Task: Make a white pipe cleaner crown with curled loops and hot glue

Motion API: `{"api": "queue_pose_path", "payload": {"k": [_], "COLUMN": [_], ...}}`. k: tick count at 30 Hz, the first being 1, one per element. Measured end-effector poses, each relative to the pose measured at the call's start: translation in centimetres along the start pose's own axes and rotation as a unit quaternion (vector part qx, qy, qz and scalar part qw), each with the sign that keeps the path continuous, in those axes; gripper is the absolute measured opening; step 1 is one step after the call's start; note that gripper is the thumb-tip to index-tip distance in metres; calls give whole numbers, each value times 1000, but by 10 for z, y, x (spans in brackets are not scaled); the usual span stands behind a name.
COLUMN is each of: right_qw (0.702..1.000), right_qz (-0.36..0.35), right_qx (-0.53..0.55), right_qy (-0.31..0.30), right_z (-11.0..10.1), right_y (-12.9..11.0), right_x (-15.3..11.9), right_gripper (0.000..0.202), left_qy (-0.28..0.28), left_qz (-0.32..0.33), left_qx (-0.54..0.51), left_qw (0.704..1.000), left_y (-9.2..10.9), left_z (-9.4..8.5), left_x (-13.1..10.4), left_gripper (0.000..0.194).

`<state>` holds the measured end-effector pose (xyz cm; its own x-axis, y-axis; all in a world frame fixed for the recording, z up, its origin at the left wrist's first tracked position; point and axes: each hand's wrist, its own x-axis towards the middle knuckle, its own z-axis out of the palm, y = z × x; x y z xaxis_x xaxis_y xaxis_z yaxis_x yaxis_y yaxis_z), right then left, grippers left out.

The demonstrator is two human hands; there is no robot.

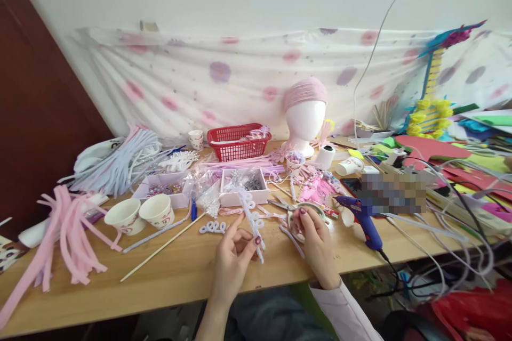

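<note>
My left hand [236, 249] pinches a pale lilac piece of fuzzy pipe cleaner with curled loops [251, 214], held upright over the front of the table. To its right, my right hand [314, 234] has its fingers pressed together near the handles of the scissors [285, 204]; whatever is between the fingertips is too small to make out. A separate row of lilac loops [213, 227] lies on the wood left of my left hand. Beside my right hand, a short lilac strip [293, 241] rests on the table.
Two paper cups [157, 212] and pink strips [52, 229] stand or lie at the left. White boxes [245, 198], a red basket [239, 142] and a foam head [306, 117] are behind. A blue glue gun [366, 224] with its cable lies at the right.
</note>
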<state>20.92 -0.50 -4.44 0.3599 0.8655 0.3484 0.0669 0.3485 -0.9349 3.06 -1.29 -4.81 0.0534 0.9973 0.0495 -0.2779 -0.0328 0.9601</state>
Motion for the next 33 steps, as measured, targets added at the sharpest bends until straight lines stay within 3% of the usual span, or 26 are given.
{"api": "queue_pose_path", "payload": {"k": [5, 11, 14, 18, 23, 27, 30, 33], "right_qw": [999, 995, 988, 971, 977, 979, 975, 970], "right_qz": [-8, -9, -2, 29, 82, 84, 77, 81], "right_qx": [-35, -63, -72, -67, -7, -32, -62, -102], "right_qy": [-26, -72, -137, -228, -199, -182, -201, -206], "right_z": [-4, -1, 1, 8, 15, 16, 12, -5], "right_y": [-3, -8, -18, -24, -9, -3, -7, -14], "right_x": [-21, -34, -39, -46, -53, -52, -51, -53], "right_gripper": [52, 58, 48, 35, 38, 33, 32, 33], "left_qy": [108, 133, 153, 135, 97, 59, 65, 83], "left_qz": [28, -2, -13, -27, -67, -99, -104, -104], "left_qx": [-58, -102, -116, -132, -99, -52, -47, -47], "left_qw": [992, 986, 981, 982, 988, 992, 991, 990], "left_y": [19, 26, 25, 22, 16, 8, 3, 1], "left_z": [17, 29, 33, 39, 39, 33, 31, 33], "left_x": [-4, -8, -8, -7, -12, -15, -15, -14], "left_gripper": [66, 66, 67, 65, 45, 29, 23, 21]}}
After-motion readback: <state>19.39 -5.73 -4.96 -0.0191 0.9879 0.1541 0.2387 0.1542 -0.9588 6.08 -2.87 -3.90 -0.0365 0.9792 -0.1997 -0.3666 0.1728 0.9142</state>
